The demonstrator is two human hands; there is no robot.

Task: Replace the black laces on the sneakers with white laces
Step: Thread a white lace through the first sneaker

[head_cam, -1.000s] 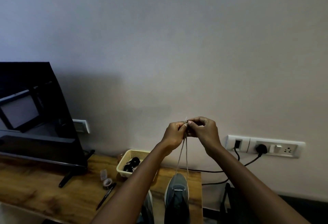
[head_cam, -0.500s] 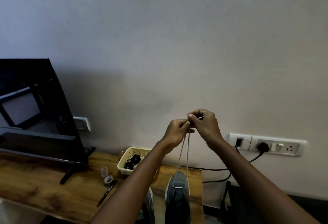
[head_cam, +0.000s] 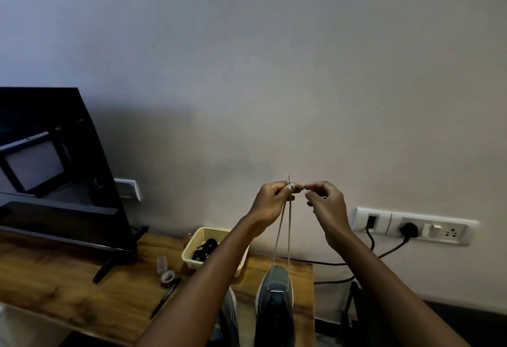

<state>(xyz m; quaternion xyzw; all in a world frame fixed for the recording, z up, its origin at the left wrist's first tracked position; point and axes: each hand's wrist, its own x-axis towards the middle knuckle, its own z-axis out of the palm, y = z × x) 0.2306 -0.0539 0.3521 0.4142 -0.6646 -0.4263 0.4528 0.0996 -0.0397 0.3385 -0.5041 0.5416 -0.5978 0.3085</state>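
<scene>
A grey sneaker (head_cam: 274,289) stands on the wooden table (head_cam: 68,286), toe pointing at the wall. Two strands of white lace (head_cam: 284,234) rise from its front eyelets, pulled taut, up to my left hand (head_cam: 271,201), which pinches both ends together with the tips sticking out above the fingers. My right hand (head_cam: 326,204) hovers just right of it, fingers curled and thumb against forefinger, a small gap away from the lace. A second grey sneaker (head_cam: 229,311) stands to the left, mostly hidden by my left forearm.
A cream basket (head_cam: 204,234) holding black items sits behind the sneakers. A tape roll (head_cam: 167,276), a small clear box (head_cam: 162,263) and a pen (head_cam: 164,300) lie to its left. A television (head_cam: 55,171) stands at far left. A wall socket strip (head_cam: 411,227) with plugged cables is at right.
My right hand has let go of the lace ends and drawn slightly to the right. My left hand still holds both ends up at about the same height.
</scene>
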